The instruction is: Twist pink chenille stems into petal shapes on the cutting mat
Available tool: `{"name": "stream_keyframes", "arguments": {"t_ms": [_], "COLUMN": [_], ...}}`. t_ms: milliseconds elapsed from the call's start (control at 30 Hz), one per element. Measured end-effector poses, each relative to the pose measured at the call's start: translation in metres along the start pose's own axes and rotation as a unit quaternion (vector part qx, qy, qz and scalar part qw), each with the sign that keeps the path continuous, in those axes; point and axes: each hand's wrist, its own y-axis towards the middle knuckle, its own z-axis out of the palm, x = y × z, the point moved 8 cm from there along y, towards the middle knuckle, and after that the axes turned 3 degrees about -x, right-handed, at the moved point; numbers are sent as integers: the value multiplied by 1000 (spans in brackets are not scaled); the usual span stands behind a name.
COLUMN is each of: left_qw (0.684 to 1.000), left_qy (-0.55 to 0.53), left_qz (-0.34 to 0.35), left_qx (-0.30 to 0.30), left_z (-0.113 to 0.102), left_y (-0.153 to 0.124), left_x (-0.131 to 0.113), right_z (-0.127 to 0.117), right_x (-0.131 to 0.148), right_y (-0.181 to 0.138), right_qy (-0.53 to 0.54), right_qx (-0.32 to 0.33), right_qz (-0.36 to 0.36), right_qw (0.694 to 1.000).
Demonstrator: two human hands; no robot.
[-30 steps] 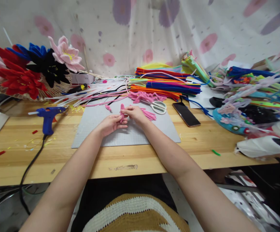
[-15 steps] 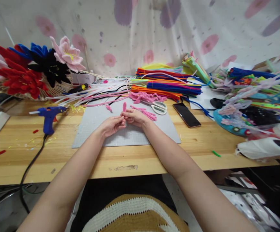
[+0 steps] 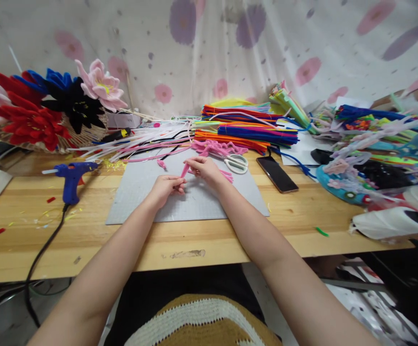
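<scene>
Both hands meet over the far half of the flat grey cutting mat (image 3: 137, 194). The left hand (image 3: 165, 186) pinches the near end of a short pink fuzzy pipe-cleaner piece (image 3: 185, 170), and the right hand (image 3: 204, 168) closes its fingertips on the far end. So the piece is clamped at both ends, slanting up off the mat between the two hands, which sit close together.

By the look of it this is a shaping job. Doing it well means pinching hard at the spot where the bend belongs and rolling with the other fingertips, so the wire turns there and not along its whole length. Short grips give a crisper fold. Working low over the mat also means a slipped piece has little way to fall.

- On the mat, just right of the right hand, lie more folded pink fuzzy strips (image 3: 227, 176).
- A tiny pink offcut (image 3: 161, 164) lies on the mat's far left part.
- White-handled scissors (image 3: 236, 163) rest at the mat's far right corner, beside a heap of pink fuzzy loops (image 3: 214, 146).
- A dark smartphone (image 3: 277, 174) lies right of the mat.
- A blue hot-glue gun (image 3: 72, 176) stands left of the mat.
</scene>
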Motion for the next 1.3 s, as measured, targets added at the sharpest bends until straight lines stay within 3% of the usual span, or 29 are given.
{"name": "stream_keyframes", "arguments": {"t_ms": [200,367,433,567,667,900,1033,1200,1300], "left_qw": [997,975,955,919,912,937,967,997,1000], "left_qy": [-9,-104,-152,-216,-236,-209,-140,-35,12], "left_qz": [-40,-139,-187,-255,-268,-230,-161,-37,-8], "left_qx": [60,141,175,209,201,162,140,65,23], "left_z": [8,12,16,23,25,24,22,8,1], "left_y": [-4,-14,-19,-26,-26,-22,-15,-7,-7], "left_x": [1,3,6,11,12,9,8,-1,-4], "right_z": [-13,6,9,10,9,4,0,-2,-6], "right_x": [-6,-13,-14,-13,-12,-7,-8,-5,-4], "right_y": [5,1,-2,-1,0,0,1,6,5], "right_qy": [12,117,157,174,158,182,168,67,10], "right_qx": [-57,70,88,65,25,-69,-93,-36,-10], "right_qz": [-2,36,55,60,47,-1,-26,-34,-7], "right_qw": [998,990,982,981,986,981,981,997,1000]}}
